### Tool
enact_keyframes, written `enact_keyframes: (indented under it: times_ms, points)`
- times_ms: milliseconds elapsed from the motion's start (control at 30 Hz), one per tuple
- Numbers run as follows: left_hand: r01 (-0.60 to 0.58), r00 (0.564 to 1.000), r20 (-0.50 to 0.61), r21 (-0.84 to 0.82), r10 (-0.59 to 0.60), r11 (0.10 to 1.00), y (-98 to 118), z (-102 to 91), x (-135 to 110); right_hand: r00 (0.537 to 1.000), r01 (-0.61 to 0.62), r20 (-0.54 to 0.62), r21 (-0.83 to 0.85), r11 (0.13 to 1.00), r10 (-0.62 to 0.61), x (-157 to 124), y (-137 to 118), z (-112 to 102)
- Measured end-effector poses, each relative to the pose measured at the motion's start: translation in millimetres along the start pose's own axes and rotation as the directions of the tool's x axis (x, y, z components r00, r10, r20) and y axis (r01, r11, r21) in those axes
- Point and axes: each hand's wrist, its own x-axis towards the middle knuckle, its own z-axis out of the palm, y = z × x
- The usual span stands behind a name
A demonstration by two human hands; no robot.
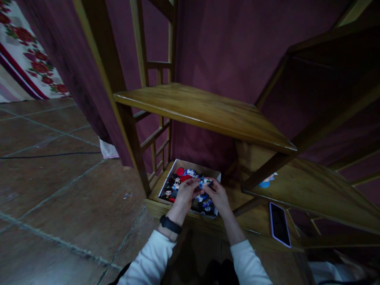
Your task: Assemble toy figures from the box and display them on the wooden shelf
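A small blue-and-white figurine (pixel 204 182) is held between both hands, above an open cardboard box (pixel 214 173). My left hand (pixel 187 192), with a dark band on its wrist, pinches the figurine from the left. From the right, the fingers of my right hand (pixel 218 194) close on it as well. Several more small figurines (pixel 175 182) in red, black, blue and white lie packed in the box beneath. My hands cover the middle of the box, so part of its contents is hidden.
The box stands on the bottom board of a wooden shelf unit, under a middle shelf (pixel 192 105). A phone (pixel 279 225) lies to the right. Another blue figurine (pixel 267 181) stands on a right-hand shelf. A slanted post (pixel 267 170) rises between. Dark red curtain hangs behind.
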Motion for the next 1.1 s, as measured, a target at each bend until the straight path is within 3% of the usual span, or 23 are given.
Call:
enact_keyframes:
  times_ms: [167,367,467,700,867,1100]
  points:
    - [0.114,0.988,-0.097,-0.092,-0.123,0.989,-2,-6.1,8,0.995,-0.096,-0.012,0.130,0.987,0.098,-2,0,4]
    - [0.150,0.984,-0.084,-0.087,-0.157,0.985,-2,-7.3,10,0.983,-0.148,-0.073,0.224,0.963,0.168,-1,4,2]
    - [0.156,0.985,-0.058,-0.068,-0.160,0.985,-2,-6.4,8,0.981,-0.147,-0.090,0.218,0.965,0.170,1,6,-2]
    - [0.126,0.986,0.114,-0.012,-0.123,0.992,-2,-3.7,4,0.972,-0.181,-0.100,0.263,0.948,0.213,4,14,-9]
    - [0.059,0.995,0.076,0.015,-0.060,0.998,-9,-3.2,5,0.962,-0.224,-0.072,0.348,0.911,0.264,0,15,-8]
    - [0.072,0.996,0.048,-0.018,-0.071,0.997,-11,-2.3,6,0.965,-0.202,-0.091,0.342,0.918,0.247,-3,15,-7]
